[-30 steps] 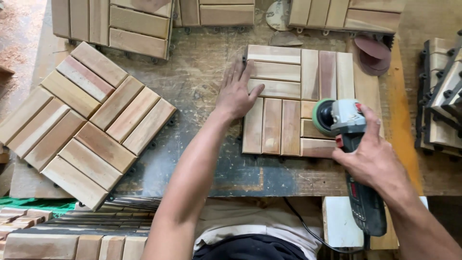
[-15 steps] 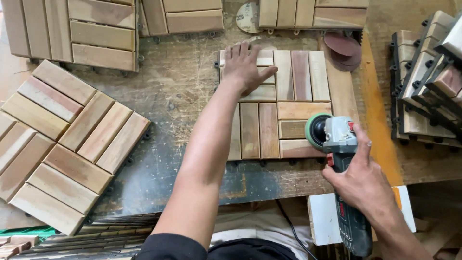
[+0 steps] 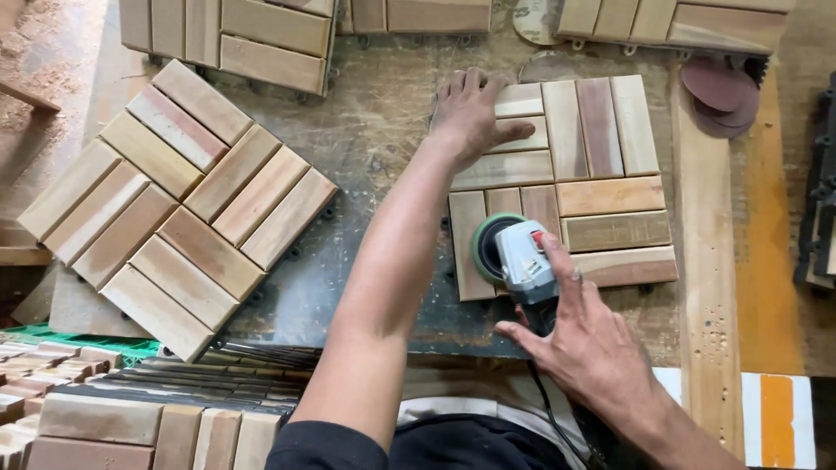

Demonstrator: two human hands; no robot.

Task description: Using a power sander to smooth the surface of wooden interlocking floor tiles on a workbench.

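My left hand presses flat on wooden tile; my right hand grips sander on it.

Counted on the table: two slatted wooden tiles are lying in full view, one under the sander and one turned at an angle to its left. At least three more tiles are showing partly along the far edge. One power sander is sitting on the nearer tile. Two dark red sanding discs are lying overlapped at the right. Stacked tiles at lower left are proving too crowded to count.
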